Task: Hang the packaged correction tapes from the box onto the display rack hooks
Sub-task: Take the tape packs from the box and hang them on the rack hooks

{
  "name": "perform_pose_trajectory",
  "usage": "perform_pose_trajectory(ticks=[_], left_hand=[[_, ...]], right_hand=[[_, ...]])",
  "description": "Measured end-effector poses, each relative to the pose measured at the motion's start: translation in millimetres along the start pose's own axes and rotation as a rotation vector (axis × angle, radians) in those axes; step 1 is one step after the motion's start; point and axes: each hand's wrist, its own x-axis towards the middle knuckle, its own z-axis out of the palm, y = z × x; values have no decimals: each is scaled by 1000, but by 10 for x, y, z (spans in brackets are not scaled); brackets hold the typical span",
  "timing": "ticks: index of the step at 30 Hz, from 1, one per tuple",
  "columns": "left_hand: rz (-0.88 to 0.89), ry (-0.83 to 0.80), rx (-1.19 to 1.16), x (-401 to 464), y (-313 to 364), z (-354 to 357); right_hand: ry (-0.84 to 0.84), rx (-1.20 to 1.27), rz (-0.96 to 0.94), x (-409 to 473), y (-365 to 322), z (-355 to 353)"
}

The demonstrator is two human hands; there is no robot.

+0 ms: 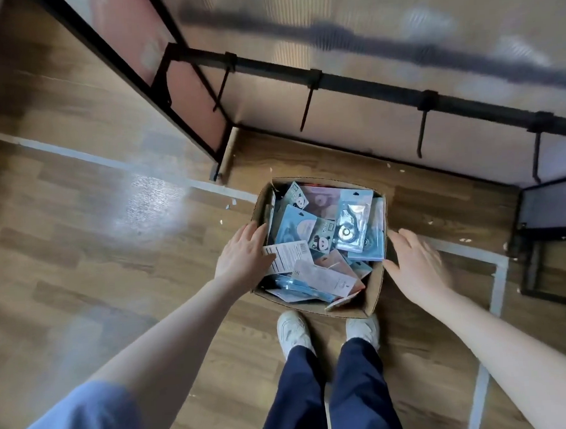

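Note:
An open cardboard box stands on the wooden floor just ahead of my feet. It is filled with several packaged correction tapes, mostly blue cards, some pink and white. My left hand rests on the box's left wall with straight fingers, its thumb touching a white card. My right hand lies flat against the box's right side, fingers spread. Above the box runs the display rack's black bar with several bare hooks pointing toward me.
A translucent back panel stands behind the rack bar. The rack's black frame leg meets the floor at left and a lower frame sits at right. Grey tape lines cross the floor. My white shoes stand behind the box.

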Motion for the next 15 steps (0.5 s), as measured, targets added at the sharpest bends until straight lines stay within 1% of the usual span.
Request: perform_pose_trajectory(ticks=[3,8,15], left_hand=[[-30,-59,-5,108,-110,365],[-4,-125,45,214,-219,767],[17,-160,82,547,-253,1092]], right_hand=[[-58,-20,-6,77,63,351],[-146,-40,0,189,125,770],[-129,-28,21,579,237,983]])
